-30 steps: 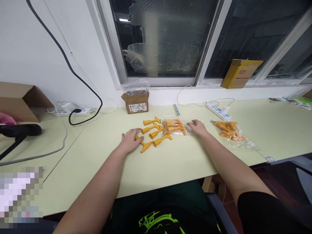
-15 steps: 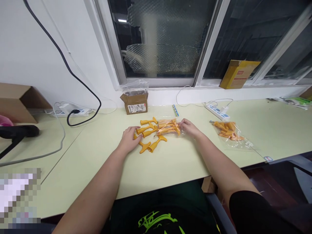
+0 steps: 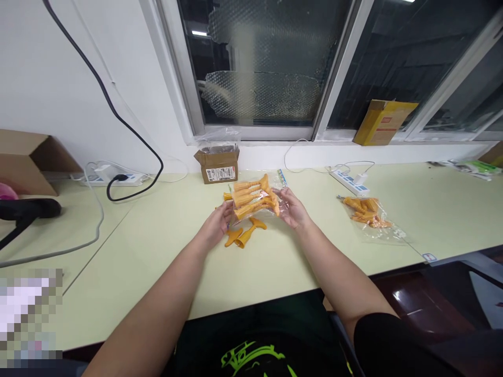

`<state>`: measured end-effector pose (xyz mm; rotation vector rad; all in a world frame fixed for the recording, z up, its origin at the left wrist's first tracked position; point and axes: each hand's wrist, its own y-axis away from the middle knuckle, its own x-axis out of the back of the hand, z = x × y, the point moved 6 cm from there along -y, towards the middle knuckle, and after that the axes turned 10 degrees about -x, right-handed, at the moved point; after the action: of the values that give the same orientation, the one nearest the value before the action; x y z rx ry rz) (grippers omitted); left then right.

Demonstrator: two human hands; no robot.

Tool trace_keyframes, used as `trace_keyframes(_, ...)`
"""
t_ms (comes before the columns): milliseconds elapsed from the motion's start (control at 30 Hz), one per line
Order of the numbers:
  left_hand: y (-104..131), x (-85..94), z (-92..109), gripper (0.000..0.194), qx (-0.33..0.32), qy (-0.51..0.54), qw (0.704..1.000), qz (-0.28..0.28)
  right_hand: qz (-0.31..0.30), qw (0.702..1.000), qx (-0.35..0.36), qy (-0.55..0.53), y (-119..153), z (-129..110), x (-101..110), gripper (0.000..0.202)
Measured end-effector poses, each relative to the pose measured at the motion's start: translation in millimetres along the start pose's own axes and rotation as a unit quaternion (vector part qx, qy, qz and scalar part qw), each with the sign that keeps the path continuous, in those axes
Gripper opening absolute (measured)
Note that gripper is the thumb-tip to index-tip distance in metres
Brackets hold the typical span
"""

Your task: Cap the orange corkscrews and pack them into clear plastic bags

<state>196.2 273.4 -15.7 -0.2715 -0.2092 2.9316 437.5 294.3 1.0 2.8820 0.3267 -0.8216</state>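
Observation:
A clear plastic bag (image 3: 255, 198) with several orange T-shaped handles inside is held up over the table between both hands. My left hand (image 3: 215, 225) grips its left end, and my right hand (image 3: 291, 209) is closed on its right end. Below the bag, a loose orange handle (image 3: 250, 233) lies on the table, with another orange handle (image 3: 233, 237) beside it near my left fingers. Other loose handles are mostly hidden behind the bag and my left hand.
A small open cardboard box (image 3: 220, 166) stands by the wall. Another bag of orange parts (image 3: 367, 212) lies to the right, below a power strip (image 3: 349, 181). A black cable (image 3: 113, 112) hangs at the left, near a larger cardboard box (image 3: 27, 159).
The bag has been lifted off the table and moved slightly left. My left hand has left the loose handles and taken the bag's left end; my right hand has moved left with the bag.

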Motion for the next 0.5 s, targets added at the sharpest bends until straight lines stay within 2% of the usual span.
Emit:
trace_keyframes(67, 1, 1.9, -2, 0.06, 0.034, 0.032, 0.999, 0.008, -0.002, 1.0, -0.004, -0.003, 3, 8, -5, 0.043)
trace_keyframes(167, 2, 15.6, 2, 0.057, 0.032, 0.001, 0.996, 0.081, 0.002, 1.0, -0.029, -0.001, 5, 22, -4, 0.046)
trace_keyframes(233, 2, 20.9, 4, 0.055, 0.027, -0.004, 0.994, 0.107, 0.022, 0.999, -0.046, 0.007, 3, 30, 1, 0.047)
trace_keyframes(333, 2, 20.4, 5, 0.056, 0.03, -0.007, 0.995, 0.1, 0.059, 0.996, -0.06, 0.015, -1, 39, 7, 0.046)
trace_keyframes(500, 1, 16.1, 7, 0.059, 0.041, -0.018, 0.993, 0.111, 0.071, 0.995, -0.057, 0.031, -10, 47, 10, 0.05)
